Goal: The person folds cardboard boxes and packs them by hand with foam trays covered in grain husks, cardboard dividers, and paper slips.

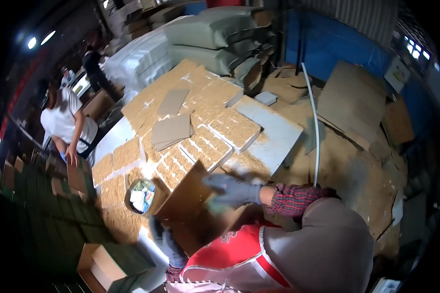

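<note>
An open cardboard box (194,205) stands tilted before me, its brown inside showing. My left hand (163,240), in a grey glove, grips the box's near left side. Over the opening is my right hand (231,188), also gloved and blurred by motion. Something greenish (220,204) shows below its fingers; whether the hand holds it cannot be told. Left of the box, a round tub (127,199) contains small printed packets (143,196). White-edged blocks (194,152) coated with tan, crumb-like material lie beyond the box. Flat grey-brown cardboard sheets (171,131) rest on them.
Dark green cartons (40,216) are stacked at left, one open carton (102,267) near me. A person (68,117) in a white shirt handles a carton there. Large wrapped bales (205,33) stand behind. A pale pole (312,121) rises at right, near leaning cardboard (355,99).
</note>
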Tool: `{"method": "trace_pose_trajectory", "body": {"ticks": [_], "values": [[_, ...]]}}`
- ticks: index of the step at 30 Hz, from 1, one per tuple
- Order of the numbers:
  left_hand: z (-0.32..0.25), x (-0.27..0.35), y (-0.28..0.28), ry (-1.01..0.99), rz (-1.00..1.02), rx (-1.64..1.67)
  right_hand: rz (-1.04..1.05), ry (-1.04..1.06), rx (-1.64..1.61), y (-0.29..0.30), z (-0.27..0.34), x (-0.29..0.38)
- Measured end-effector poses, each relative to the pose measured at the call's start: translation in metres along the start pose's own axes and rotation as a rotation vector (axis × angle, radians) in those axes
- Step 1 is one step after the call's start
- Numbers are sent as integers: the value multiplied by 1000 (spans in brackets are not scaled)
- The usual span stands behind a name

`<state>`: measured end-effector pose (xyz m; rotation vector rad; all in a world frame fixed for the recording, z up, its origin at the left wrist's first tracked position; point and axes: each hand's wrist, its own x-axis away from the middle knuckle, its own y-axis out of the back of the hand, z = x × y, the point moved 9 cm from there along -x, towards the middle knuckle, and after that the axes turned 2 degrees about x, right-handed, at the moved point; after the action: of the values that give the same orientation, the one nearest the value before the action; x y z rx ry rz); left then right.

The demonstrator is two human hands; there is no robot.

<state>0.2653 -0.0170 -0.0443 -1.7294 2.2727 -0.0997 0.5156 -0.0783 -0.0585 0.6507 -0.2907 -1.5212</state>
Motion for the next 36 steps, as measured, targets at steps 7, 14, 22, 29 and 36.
{"method": "trace_pose_trajectory", "body": {"ticks": [7, 14, 22, 29, 36], "values": [[17, 14, -136, -461, 1038, -778, 383, -108, -498, -1, -16, 2], [54, 6, -102, -216, 1002, -546, -2, -388, -256, -4, -62, 43], [29, -27, -4, -25, 900, -426, -33, -254, -712, 8, -21, 11], [80, -35, 74, 368, 52, -171, 12, -471, -160, 7, -31, -29], [85, 10, 3, 245, 98, -762, -35, -119, 501, -30, -228, -22]]}}
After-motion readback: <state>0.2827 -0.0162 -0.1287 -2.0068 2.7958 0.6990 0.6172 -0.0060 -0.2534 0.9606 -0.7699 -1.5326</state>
